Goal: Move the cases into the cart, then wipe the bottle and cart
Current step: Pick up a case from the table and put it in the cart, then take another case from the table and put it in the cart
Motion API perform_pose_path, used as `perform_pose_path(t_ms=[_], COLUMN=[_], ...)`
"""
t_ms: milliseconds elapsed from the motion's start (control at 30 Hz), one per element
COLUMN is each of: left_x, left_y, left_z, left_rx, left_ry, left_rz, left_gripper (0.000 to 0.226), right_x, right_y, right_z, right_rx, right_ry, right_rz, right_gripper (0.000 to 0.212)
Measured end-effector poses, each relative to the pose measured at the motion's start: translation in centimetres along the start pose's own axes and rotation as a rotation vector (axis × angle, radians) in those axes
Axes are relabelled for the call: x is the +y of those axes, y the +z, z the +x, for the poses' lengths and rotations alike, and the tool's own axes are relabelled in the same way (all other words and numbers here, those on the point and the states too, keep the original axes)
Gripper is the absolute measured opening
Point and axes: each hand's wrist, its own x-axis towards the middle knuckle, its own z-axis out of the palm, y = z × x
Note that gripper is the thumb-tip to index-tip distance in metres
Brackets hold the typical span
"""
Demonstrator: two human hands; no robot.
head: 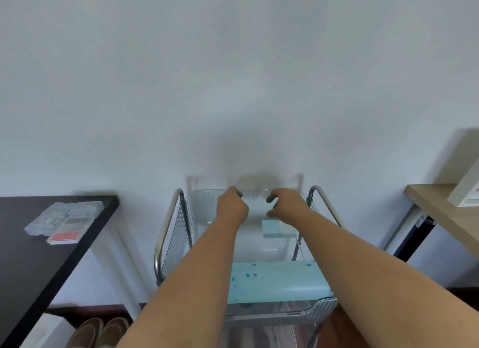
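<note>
- Cases, a cluster of small clear plastic ones with a red-topped one nearest the camera, lie on the black table at the left, well apart from the cart.
- Cart stands between the black table and a wooden desk, against the white wall; it has clear ribbed plastic walls and chrome tube handles on both sides.
- Inside its top tray lies a small pale blue block, toward the right side.
- Across the near edge of the cart lies a larger pale blue cloth or pad with darker blue spots; which of the two it is cannot be told.
- Left hand reaches over the tray with its fingers curled downward near the far rim; whether they grip the rim or anything else cannot be told, since the back of the hand hides them.
- Right hand hovers just beside it over the far part of the tray, fingers and thumb spread in a loose claw, holding nothing.
- Both bare forearms stretch from the bottom of the view toward the cart.
- Wooden desk at the right carries a white box at its edge.
- Under the black table, a pair of tan shoes sits on the floor.
</note>
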Motion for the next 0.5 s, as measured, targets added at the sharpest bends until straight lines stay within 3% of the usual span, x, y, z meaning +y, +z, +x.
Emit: perform_pose_path(t_ms=[300,500], left_x=[2.1,-4.4], left_y=[-16.9,-28.1], left_z=[-4.5,-7.0], left_rx=[0.239,0.413], left_ry=[0.236,0.143], left_rz=[-0.067,-0.095], left_gripper=[0.034,0.034], right_x=[-12.2,-20.5], right_y=[-0.4,4.6], right_z=[-3.8,-5.4], right_rx=[0.010,-0.108], right_ry=[-0.283,-0.405], right_rz=[0.431,0.597], right_gripper=[0.025,0.020])
